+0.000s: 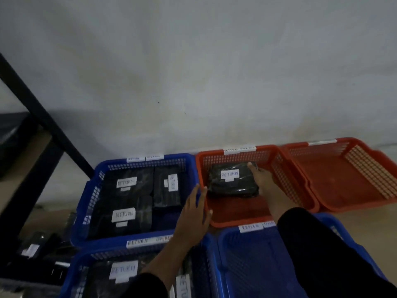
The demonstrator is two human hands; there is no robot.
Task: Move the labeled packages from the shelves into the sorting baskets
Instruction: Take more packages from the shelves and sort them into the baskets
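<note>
The right hand [261, 177] grips a black package [233, 182] against the orange basket's [236, 218] floor near its back edge, the left hand [195, 214] flat-fingered on its left rim, so letting go comes next.

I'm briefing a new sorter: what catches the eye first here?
The right hand holding a black package labeled RETURN inside the near orange basket at centre. Left of it, the left hand hangs open beside a blue basket holding three more RETURN packages.

The rim labels [239, 149] on the orange basket [279, 168] blur unreadable.
</note>
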